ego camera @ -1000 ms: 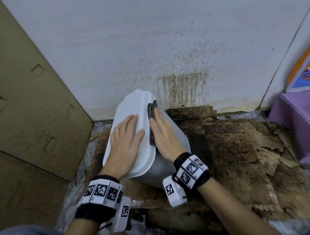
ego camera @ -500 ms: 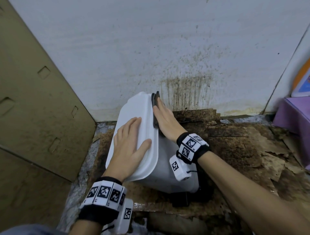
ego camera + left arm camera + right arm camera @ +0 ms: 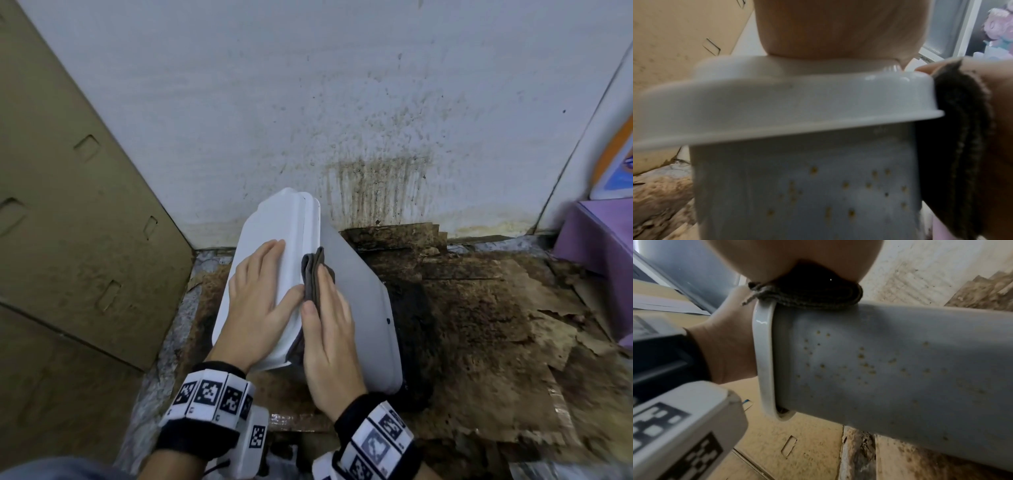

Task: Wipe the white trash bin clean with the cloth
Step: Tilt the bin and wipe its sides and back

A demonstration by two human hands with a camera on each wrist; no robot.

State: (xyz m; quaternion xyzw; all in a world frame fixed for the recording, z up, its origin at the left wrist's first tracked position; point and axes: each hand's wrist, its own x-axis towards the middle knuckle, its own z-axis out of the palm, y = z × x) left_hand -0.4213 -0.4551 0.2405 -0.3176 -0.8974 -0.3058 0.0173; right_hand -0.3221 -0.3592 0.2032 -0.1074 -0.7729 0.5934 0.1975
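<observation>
- Since half a second ago: right hand (image 3: pixel 327 329) with the cloth (image 3: pixel 312 274) has slid back along the bin wall toward the wrist-side end; earlier it lay near the far end of the lid edge.
- White trash bin (image 3: pixel 363 308): tipped over toward the left, lid facing left, resting on stained cardboard (image 3: pixel 479 308) on the floor, just in front of a dirty white wall (image 3: pixel 342 102).
- Bin wall seen from the wrist views: small brown spots (image 3: pixel 863 360) scattered over the face nearest the person.
- Left hand (image 3: pixel 260 291): flat on the lid (image 3: pixel 274 226), fingers straight and together, thumb spread toward the lid's rim; nothing gripped.
- Right hand: flat, fingers extended and close together, pressing the folded dark grey cloth against the bin's upper wall, just beside the lid rim; thumb lies along the cloth's edge.
- Cloth: sandwiched between palm and bin; its folded end shows past the fingertips.
- Both hands lie side by side, thumbs nearly touching.
- Wrists: each carries a black band with black-and-white marker tiles (image 3: pixel 212 394).
- Brown cardboard panel (image 3: pixel 68 205): leaning at left.
- Purple box (image 3: pixel 596 233): at right edge.
</observation>
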